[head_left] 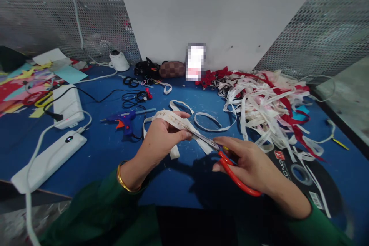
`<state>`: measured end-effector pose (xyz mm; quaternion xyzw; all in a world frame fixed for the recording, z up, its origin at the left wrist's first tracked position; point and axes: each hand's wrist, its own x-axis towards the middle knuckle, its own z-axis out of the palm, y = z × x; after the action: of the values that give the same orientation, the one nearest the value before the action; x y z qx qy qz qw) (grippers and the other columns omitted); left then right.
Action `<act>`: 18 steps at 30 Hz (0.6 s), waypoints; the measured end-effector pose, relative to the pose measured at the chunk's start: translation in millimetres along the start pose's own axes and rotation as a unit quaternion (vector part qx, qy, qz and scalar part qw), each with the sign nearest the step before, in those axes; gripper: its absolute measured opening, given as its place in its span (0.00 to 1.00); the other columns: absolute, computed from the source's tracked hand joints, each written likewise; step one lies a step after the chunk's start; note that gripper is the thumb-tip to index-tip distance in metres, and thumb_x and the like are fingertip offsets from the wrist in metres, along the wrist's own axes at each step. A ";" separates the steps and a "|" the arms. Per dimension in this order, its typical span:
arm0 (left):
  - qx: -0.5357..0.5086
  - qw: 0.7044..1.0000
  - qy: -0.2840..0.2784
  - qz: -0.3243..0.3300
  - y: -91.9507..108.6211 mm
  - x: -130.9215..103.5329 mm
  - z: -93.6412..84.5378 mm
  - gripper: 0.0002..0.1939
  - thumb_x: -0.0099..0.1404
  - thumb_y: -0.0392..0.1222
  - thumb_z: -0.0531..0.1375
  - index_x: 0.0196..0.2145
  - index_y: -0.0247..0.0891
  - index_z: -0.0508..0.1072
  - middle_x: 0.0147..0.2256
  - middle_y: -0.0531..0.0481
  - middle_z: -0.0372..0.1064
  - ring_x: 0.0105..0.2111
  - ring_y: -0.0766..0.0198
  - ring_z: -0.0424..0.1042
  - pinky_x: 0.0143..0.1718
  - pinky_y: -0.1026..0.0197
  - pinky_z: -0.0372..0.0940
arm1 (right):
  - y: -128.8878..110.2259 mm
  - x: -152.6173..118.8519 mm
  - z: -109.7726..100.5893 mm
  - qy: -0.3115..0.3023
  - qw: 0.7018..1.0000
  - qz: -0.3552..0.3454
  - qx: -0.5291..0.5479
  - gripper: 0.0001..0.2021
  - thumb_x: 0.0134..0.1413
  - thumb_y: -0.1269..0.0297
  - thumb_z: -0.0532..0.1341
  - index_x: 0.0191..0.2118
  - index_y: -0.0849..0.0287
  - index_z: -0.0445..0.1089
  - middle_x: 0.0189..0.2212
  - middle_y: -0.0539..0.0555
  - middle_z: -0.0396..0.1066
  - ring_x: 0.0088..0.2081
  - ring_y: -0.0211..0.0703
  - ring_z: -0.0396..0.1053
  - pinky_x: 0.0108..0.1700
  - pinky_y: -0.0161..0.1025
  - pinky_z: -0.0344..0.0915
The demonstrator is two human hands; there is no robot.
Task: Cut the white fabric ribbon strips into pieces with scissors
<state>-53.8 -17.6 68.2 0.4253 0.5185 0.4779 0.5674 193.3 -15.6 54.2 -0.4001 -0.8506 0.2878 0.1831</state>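
My left hand pinches a white ribbon marked with brownish print, fingers beneath it and thumb on top. In my right hand are red-handled scissors, their blades pointing left and lying along the ribbon by my left thumb. Whether the blades are parted cannot be made out. One end of ribbon hangs down below my left fingers, and another piece slants toward the scissors' pivot. Just behind my hands, a narrow white strip curls on the blue table.
A blue glue gun lies left of my left hand. White power strips and cables are further left. Tangled white and red ribbon scraps heap at the right, beside a black reel. A phone leans against the back panel.
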 end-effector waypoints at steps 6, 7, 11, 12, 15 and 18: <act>-0.006 1.000 0.002 -0.002 1.7 -0.6 -0.4 0.24 0.51 0.33 0.71 0.47 0.34 0.75 0.32 0.50 0.79 0.32 0.60 0.79 0.39 0.56 0.76 | 2.0 -0.9 1.6 0.013 1.000 -0.020 -0.002 0.20 0.58 0.54 0.67 0.51 0.59 0.72 0.37 0.56 0.78 0.29 0.41 0.73 0.32 0.36 0.67; -0.006 1.000 0.000 -0.003 1.4 -0.6 -0.5 0.24 0.51 0.33 0.71 0.47 0.34 0.75 0.32 0.50 0.79 0.32 0.60 0.79 0.40 0.56 0.76 | 2.5 -1.1 1.8 0.014 1.000 -0.023 -0.003 0.20 0.58 0.54 0.67 0.52 0.59 0.72 0.37 0.56 0.78 0.29 0.41 0.73 0.32 0.36 0.67; -0.002 1.000 -0.004 -0.004 0.5 0.1 -0.9 0.25 0.53 0.34 0.71 0.49 0.34 0.74 0.33 0.49 0.79 0.34 0.59 0.80 0.42 0.56 0.75 | 4.3 -2.1 2.0 0.020 0.999 -0.033 -0.006 0.20 0.59 0.54 0.66 0.52 0.59 0.72 0.36 0.55 0.78 0.28 0.39 0.72 0.31 0.35 0.66; -0.001 1.000 -0.003 -0.002 0.7 0.3 -1.1 0.25 0.53 0.33 0.71 0.49 0.34 0.74 0.33 0.49 0.79 0.34 0.59 0.80 0.42 0.56 0.75 | 4.6 -2.3 1.8 0.022 0.999 -0.035 -0.009 0.20 0.59 0.53 0.66 0.52 0.59 0.72 0.35 0.55 0.78 0.27 0.39 0.72 0.31 0.35 0.66; 0.005 1.000 -0.003 0.011 2.6 0.6 -2.7 0.24 0.52 0.34 0.72 0.47 0.35 0.75 0.34 0.49 0.79 0.35 0.60 0.80 0.42 0.58 0.75 | 5.0 -2.8 0.9 0.026 0.999 -0.039 -0.024 0.20 0.59 0.52 0.66 0.52 0.60 0.72 0.35 0.56 0.78 0.27 0.39 0.72 0.30 0.35 0.66; 0.006 1.000 -0.011 0.029 4.6 0.2 -5.9 0.22 0.53 0.37 0.72 0.46 0.36 0.76 0.35 0.49 0.79 0.36 0.60 0.79 0.43 0.58 0.74 | 5.5 -2.9 0.2 0.032 0.998 -0.039 -0.033 0.21 0.59 0.52 0.66 0.52 0.60 0.72 0.36 0.57 0.78 0.27 0.40 0.73 0.31 0.35 0.66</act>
<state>-60.1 -16.7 72.1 0.4487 0.5024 0.4862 0.5567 198.1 -15.2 50.3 -0.3815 -0.8682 0.2394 0.2083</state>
